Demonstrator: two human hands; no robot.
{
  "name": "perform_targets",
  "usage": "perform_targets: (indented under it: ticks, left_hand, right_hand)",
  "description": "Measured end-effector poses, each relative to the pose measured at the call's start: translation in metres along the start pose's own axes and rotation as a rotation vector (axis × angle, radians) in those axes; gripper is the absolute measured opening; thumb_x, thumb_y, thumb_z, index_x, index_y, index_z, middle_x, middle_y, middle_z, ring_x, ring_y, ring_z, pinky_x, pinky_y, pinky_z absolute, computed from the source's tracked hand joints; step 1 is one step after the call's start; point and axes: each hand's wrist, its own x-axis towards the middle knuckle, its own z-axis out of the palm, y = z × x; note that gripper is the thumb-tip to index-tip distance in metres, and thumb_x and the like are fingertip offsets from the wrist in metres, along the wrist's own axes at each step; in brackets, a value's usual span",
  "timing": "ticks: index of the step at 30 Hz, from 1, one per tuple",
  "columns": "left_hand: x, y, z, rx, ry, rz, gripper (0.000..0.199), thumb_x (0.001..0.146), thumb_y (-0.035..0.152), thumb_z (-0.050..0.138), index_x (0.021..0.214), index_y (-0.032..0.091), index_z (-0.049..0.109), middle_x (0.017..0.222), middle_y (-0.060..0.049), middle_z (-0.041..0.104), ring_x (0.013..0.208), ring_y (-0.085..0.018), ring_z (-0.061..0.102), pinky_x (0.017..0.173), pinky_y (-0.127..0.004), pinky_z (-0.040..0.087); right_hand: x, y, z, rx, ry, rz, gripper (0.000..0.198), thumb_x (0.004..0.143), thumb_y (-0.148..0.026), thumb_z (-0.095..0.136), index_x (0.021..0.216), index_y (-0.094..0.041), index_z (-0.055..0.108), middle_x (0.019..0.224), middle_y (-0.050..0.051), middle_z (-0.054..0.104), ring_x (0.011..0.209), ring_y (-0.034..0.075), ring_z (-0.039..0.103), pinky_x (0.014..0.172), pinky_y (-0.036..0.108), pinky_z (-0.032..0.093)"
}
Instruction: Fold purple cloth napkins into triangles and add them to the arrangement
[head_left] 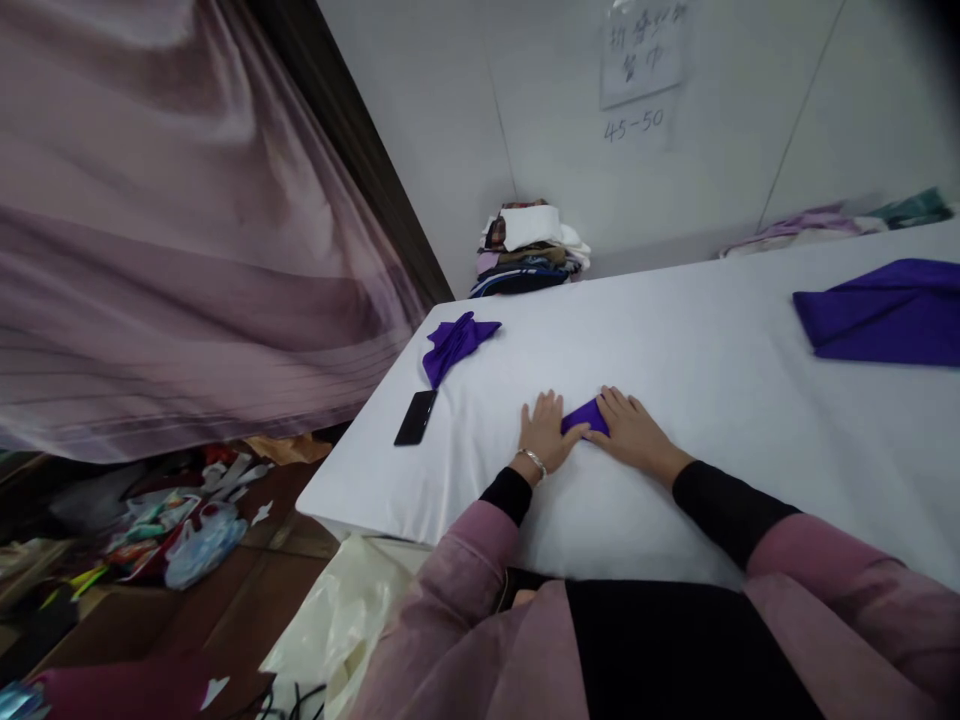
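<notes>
A small folded purple napkin [587, 417] lies on the white-covered table in front of me. My left hand [546, 433] rests flat at its left end, fingers stretched forward and thumb reaching onto the cloth. At the right end, my right hand [628, 428] presses down with its fingers extended and its thumb near the left one. Both palms cover parts of the napkin, so only its middle shows. Neither hand is wrapped around it.
A twisted purple napkin [456, 345] and a black phone [415, 418] lie on the table's left side. Folded purple cloth [885, 312] is at the right. Behind the table are stacked clothes [529, 250]. A pink curtain [187, 230] hangs left, above bags [202, 545] on the floor.
</notes>
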Motion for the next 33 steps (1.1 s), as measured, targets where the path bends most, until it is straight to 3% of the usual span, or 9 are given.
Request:
perform_targets:
  ticks: [3, 5, 9, 16, 21, 28, 33]
  left_hand:
    - [0.02, 0.032, 0.001, -0.059, 0.013, 0.284, 0.066, 0.091, 0.054, 0.023, 0.145, 0.016, 0.017, 0.154, -0.007, 0.016, 0.142, -0.019, 0.007, 0.115, -0.045, 0.008]
    - [0.033, 0.047, 0.005, -0.111, -0.022, 0.349, 0.065, 0.091, 0.052, 0.023, 0.145, 0.016, 0.017, 0.153, -0.007, 0.017, 0.141, -0.018, 0.009, 0.115, -0.043, 0.01]
    - [0.053, 0.051, 0.014, -0.188, -0.066, 0.264, 0.062, 0.092, 0.049, 0.023, 0.144, 0.015, 0.022, 0.153, -0.007, 0.019, 0.141, -0.016, 0.013, 0.114, -0.037, 0.015]
    - [0.064, 0.041, 0.017, -0.254, -0.105, 0.195, 0.057, 0.095, 0.04, 0.015, 0.146, 0.015, 0.015, 0.153, -0.004, 0.017, 0.14, -0.011, 0.014, 0.114, -0.033, 0.016]
    - [0.06, 0.048, 0.016, -0.096, -0.139, 0.238, 0.062, 0.092, 0.048, 0.018, 0.145, 0.015, 0.022, 0.153, -0.006, 0.017, 0.141, -0.019, 0.01, 0.115, -0.042, 0.011]
    - [0.058, 0.052, 0.022, 0.066, -0.084, 0.215, 0.072, 0.089, 0.058, 0.02, 0.144, 0.013, 0.024, 0.153, -0.008, 0.015, 0.141, -0.023, 0.012, 0.114, -0.047, 0.012]
    - [0.059, 0.054, 0.024, 0.117, -0.064, 0.208, 0.072, 0.088, 0.059, 0.02, 0.144, 0.014, 0.025, 0.152, -0.009, 0.017, 0.141, -0.025, 0.013, 0.113, -0.048, 0.013]
  right_hand:
    - [-0.001, -0.001, -0.002, 0.008, -0.023, -0.024, 0.067, 0.086, -0.047, 0.036, 0.141, -0.008, 0.033, 0.148, 0.019, 0.029, 0.136, 0.033, 0.021, 0.106, 0.051, 0.022]
    - [-0.002, -0.004, -0.007, 0.016, -0.037, -0.036, 0.064, 0.085, -0.042, 0.042, 0.142, -0.013, 0.034, 0.149, 0.016, 0.028, 0.136, 0.033, 0.02, 0.107, 0.052, 0.02]
    - [0.004, -0.012, -0.016, 0.046, -0.054, -0.035, 0.065, 0.086, -0.04, 0.044, 0.145, -0.016, 0.028, 0.151, 0.016, 0.022, 0.137, 0.034, 0.015, 0.107, 0.054, 0.016]
    - [0.009, -0.008, -0.026, 0.202, -0.161, 0.023, 0.081, 0.08, -0.044, 0.053, 0.148, -0.017, 0.017, 0.153, 0.016, 0.013, 0.138, 0.032, 0.011, 0.108, 0.052, 0.015]
    - [-0.01, -0.001, -0.037, 0.219, -0.151, 0.027, 0.095, 0.077, -0.053, 0.055, 0.149, -0.016, 0.006, 0.153, 0.015, 0.012, 0.139, 0.03, 0.009, 0.111, 0.05, 0.009]
    - [-0.041, 0.015, -0.048, 0.24, -0.2, 0.048, 0.09, 0.08, -0.067, 0.043, 0.147, -0.011, 0.018, 0.152, 0.017, 0.014, 0.14, 0.029, 0.01, 0.112, 0.049, 0.006]
    - [-0.061, 0.021, -0.055, 0.222, -0.205, 0.066, 0.087, 0.083, -0.067, 0.039, 0.147, -0.012, 0.018, 0.151, 0.016, 0.017, 0.14, 0.028, 0.01, 0.112, 0.049, 0.003]
